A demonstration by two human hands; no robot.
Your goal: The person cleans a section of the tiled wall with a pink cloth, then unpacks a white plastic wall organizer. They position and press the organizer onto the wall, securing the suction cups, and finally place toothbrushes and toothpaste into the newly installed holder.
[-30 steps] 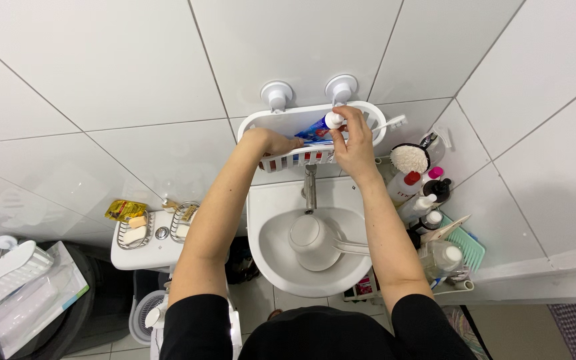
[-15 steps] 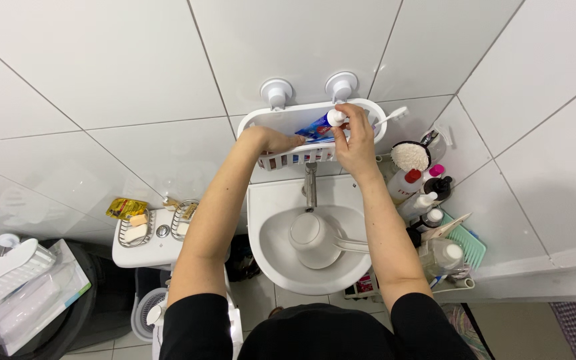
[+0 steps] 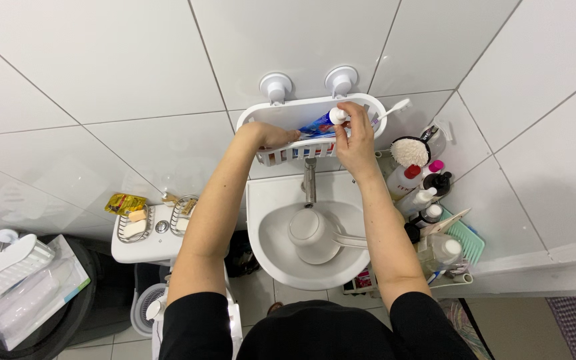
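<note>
Both hands reach into the white wall basket point(image 3: 281, 115), which hangs on 2 suction cups point(image 3: 275, 85) above the sink point(image 3: 271, 233). The right hand point(image 3: 355, 137) pinches the white cap of a blue toothpaste tube point(image 3: 320, 124) lying in the basket; the left hand point(image 3: 271, 135) rests inside, and I cannot tell what it grips. A toothbrush point(image 3: 393, 109) pokes over the rim. Leaning weight here could pull the cups loose, I judge, or knock the brush into the basin.
</note>
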